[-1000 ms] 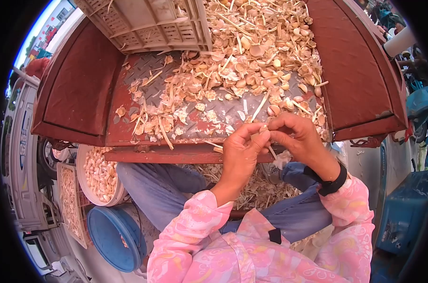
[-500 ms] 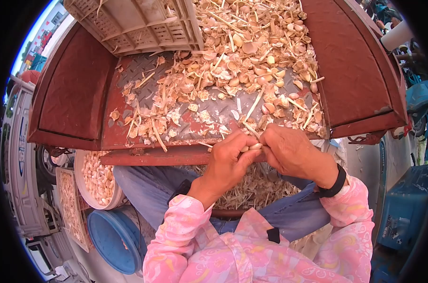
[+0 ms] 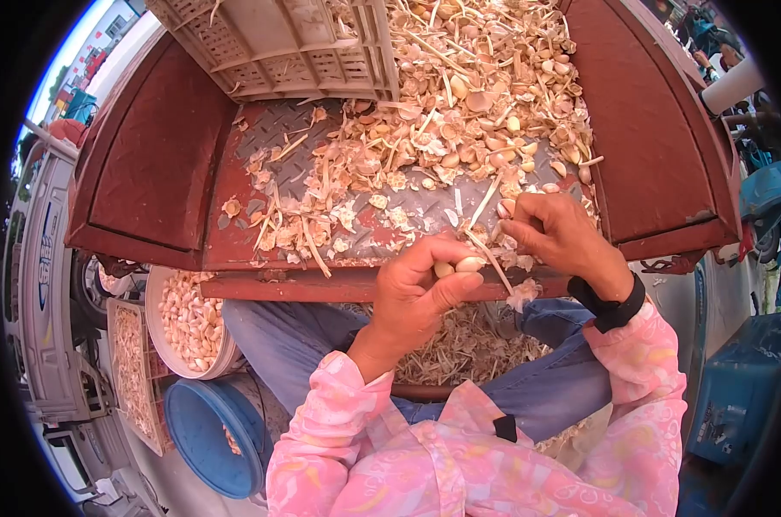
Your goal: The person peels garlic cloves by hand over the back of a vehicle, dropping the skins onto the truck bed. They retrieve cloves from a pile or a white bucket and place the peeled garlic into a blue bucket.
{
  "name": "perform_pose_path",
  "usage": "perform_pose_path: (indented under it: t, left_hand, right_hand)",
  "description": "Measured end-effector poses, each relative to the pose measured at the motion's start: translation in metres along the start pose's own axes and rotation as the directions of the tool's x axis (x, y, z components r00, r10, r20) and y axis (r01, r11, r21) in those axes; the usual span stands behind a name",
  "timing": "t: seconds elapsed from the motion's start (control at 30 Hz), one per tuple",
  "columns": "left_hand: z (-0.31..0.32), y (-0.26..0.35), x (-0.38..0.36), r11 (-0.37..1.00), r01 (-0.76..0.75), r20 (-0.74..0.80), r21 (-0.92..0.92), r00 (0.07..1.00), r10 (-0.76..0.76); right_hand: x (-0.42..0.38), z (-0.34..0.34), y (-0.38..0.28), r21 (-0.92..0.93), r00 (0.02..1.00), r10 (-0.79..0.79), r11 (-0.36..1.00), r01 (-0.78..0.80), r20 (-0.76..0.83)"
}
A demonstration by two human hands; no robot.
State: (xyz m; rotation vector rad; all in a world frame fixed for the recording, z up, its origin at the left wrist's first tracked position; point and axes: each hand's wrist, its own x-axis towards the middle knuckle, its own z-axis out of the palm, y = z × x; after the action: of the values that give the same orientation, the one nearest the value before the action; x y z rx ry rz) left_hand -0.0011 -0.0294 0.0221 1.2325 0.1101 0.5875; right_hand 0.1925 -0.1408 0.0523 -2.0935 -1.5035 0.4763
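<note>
Garlic cloves [image 3: 469, 264] lie in my left hand [image 3: 422, 280], held between the curled fingers and the thumb over the tray's front edge. My right hand [image 3: 563, 237] is to the right and a little higher, its thumb and forefinger bent with a gap between them. A reddish garlic clove [image 3: 506, 208] lies right at those fingertips. Between the hands, a dry garlic stem [image 3: 492, 260] slants down over the edge, with a papery piece of skin [image 3: 522, 294] at its lower end.
A red metal tray [image 3: 295, 282] holds heaped garlic skins, stems and cloves [image 3: 468, 112]. A plastic crate [image 3: 295, 52] stands at its back left. Below left are a white bucket of cloves [image 3: 153, 323], a shallow crate [image 3: 132, 370] and a blue bucket [image 3: 205, 439]. Skins cover the ground between my legs.
My hands have come apart. The right moved up and right from the left, and the stem between them now hangs lower. The left still has the cloves. The view has shifted slightly.
</note>
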Motion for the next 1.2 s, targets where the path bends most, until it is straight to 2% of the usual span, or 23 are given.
perform_pose_path:
  t: [0.07,0.1,0.17,0.2,0.23,0.27,0.3,0.33,0.37,0.4,0.47,0.53,0.57,0.63,0.67,0.73,0.77,0.8,0.83,0.97,1.0,1.07,1.2]
  left_hand:
    - [-0.001,-0.001,-0.003,0.998,0.028,-0.067,-0.057,0.997,-0.032]
    - [-0.003,0.004,-0.006,0.997,0.044,-0.091,-0.062,0.995,-0.050]
    - [-0.013,0.021,-0.013,0.994,0.067,-0.124,-0.085,0.989,-0.077]
    - [-0.022,0.038,-0.017,0.999,0.013,-0.211,-0.041,0.977,-0.022]
    - [-0.041,0.055,-0.023,0.997,-0.059,-0.307,0.046,0.949,0.071]
    - [-0.063,0.070,-0.029,0.980,-0.100,-0.455,0.172,0.875,0.169]
    - [-0.097,0.086,-0.042,0.961,-0.049,-0.571,0.273,0.796,0.202]
    - [-0.131,0.098,-0.055,0.882,0.035,-0.631,0.470,0.712,0.308]
    - [-0.169,0.105,-0.072,0.832,0.132,-0.671,0.539,0.665,0.329]
    - [-0.208,0.111,-0.093,0.770,0.232,-0.704,0.594,0.613,0.358]
    - [-0.283,0.120,-0.146,0.466,0.586,-0.739,0.663,0.613,0.279]
    - [-0.359,0.105,-0.199,0.308,0.709,-0.774,0.634,0.584,0.246]
    - [-0.364,0.101,-0.206,0.300,0.731,-0.789,0.613,0.547,0.280]
    - [-0.354,0.099,-0.201,0.291,0.774,-0.817,0.562,0.465,0.342]
    - [-0.350,0.097,-0.197,0.462,0.675,-0.817,0.576,0.475,0.327]
    - [-0.263,0.109,-0.143,0.746,0.413,-0.817,0.522,0.494,0.297]
    - [-0.228,0.111,-0.125,0.838,0.305,-0.785,0.452,0.581,0.213]
    - [-0.195,0.111,-0.107,0.912,0.199,-0.730,0.359,0.668,0.142]
    - [-0.160,0.106,-0.088,0.942,0.171,-0.688,0.289,0.721,0.080]
    - [-0.063,0.071,-0.033,0.978,0.203,-0.405,-0.052,0.891,-0.207]
    - [-0.045,0.061,-0.023,0.962,0.236,-0.320,-0.139,0.908,-0.269]
    - [-0.020,0.041,-0.007,0.906,0.315,-0.187,-0.283,0.908,-0.374]
    - [0.005,0.007,0.004,0.815,0.450,-0.060,-0.366,0.862,-0.503]
  right_hand:
    - [0.010,0.002,0.013,0.091,0.965,0.016,0.996,0.009,-0.263]
    - [0.015,0.003,0.031,0.098,0.931,0.087,0.994,-0.055,-0.355]
    - [0.024,0.001,0.057,0.053,0.873,0.093,0.996,-0.077,-0.479]
    - [0.029,-0.003,0.065,0.031,0.839,0.089,0.996,-0.086,-0.538]
    - [0.031,-0.008,0.069,-0.022,0.863,0.126,0.987,-0.157,-0.489]
    - [0.035,-0.009,0.075,-0.090,0.871,0.076,0.987,-0.136,-0.485]
    - [0.039,-0.007,0.083,-0.153,0.880,0.030,0.982,-0.115,-0.474]
    - [0.041,-0.005,0.086,-0.212,0.888,-0.014,0.973,-0.094,-0.459]
    - [0.043,-0.006,0.077,-0.178,0.908,0.037,0.977,-0.121,-0.417]
    - [0.046,-0.003,0.080,-0.201,0.915,-0.010,0.976,-0.078,-0.404]
    - [0.055,0.001,0.089,-0.242,0.923,-0.096,0.970,0.003,-0.374]
    - [0.060,0.001,0.092,-0.202,0.939,-0.055,0.979,-0.016,-0.339]
    - [0.061,-0.001,0.092,-0.187,0.946,-0.038,0.982,-0.024,-0.323]
    - [0.062,-0.003,0.088,-0.071,0.955,0.022,0.996,-0.045,-0.297]
    - [0.063,-0.004,0.086,-0.036,0.962,0.063,0.997,-0.075,-0.266]
    - [0.065,-0.006,0.085,0.007,0.969,0.158,0.987,-0.160,-0.189]
    - [0.066,-0.007,0.085,0.013,0.967,0.211,0.977,-0.211,-0.142]
    - [0.065,-0.007,0.085,0.004,0.963,0.204,0.978,-0.206,-0.179]
    - [0.064,-0.007,0.085,-0.006,0.956,0.195,0.979,-0.201,-0.218]
    - [0.052,-0.016,0.070,-0.055,0.917,0.062,0.994,-0.091,-0.394]
    - [0.050,-0.014,0.075,-0.158,0.938,-0.023,0.987,-0.034,-0.347]
    - [0.042,-0.006,0.090,-0.342,0.957,-0.171,0.936,0.083,-0.235]
    - [0.042,-0.007,0.079,-0.222,0.987,-0.075,0.974,0.041,-0.145]
